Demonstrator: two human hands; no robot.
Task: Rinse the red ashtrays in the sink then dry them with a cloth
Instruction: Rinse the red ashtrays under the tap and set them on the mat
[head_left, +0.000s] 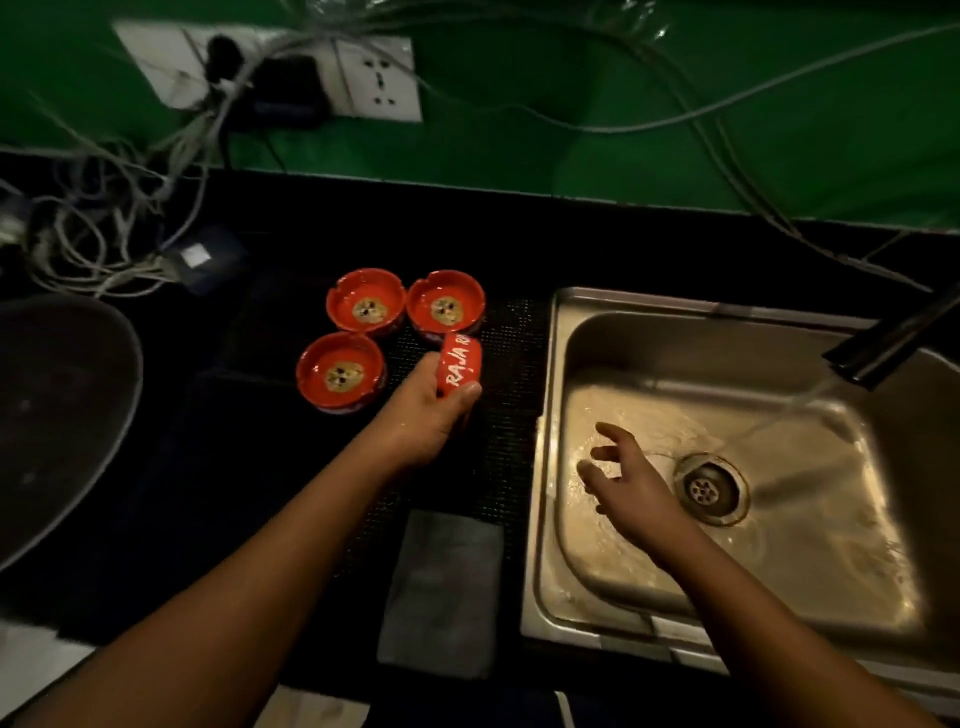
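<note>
Nearest the camera, a folded grey cloth (441, 587) lies on the dark counter, just beside the front left corner of the steel sink (551, 364). Over the black mat (511, 457) along the sink's left rim, the left hand (426, 415) grips a tilted ashtray (460, 364), thumb and fingers curled round its red wall, white "RAJA" lettering facing up. Farther left of the sink three more red ones stand upright and close together: the nearest ashtray (445, 306), then the second ashtray (366, 306), and the third ashtray (340, 371) in front of that. Inside the sink, the right hand (631, 486) hovers with fingers spread and loosely bent, holding nothing, just left of the drain (709, 488). Water (795, 410) streams from the black tap (893, 338) at the sink's far right corner and spreads over the wet basin floor.
</note>
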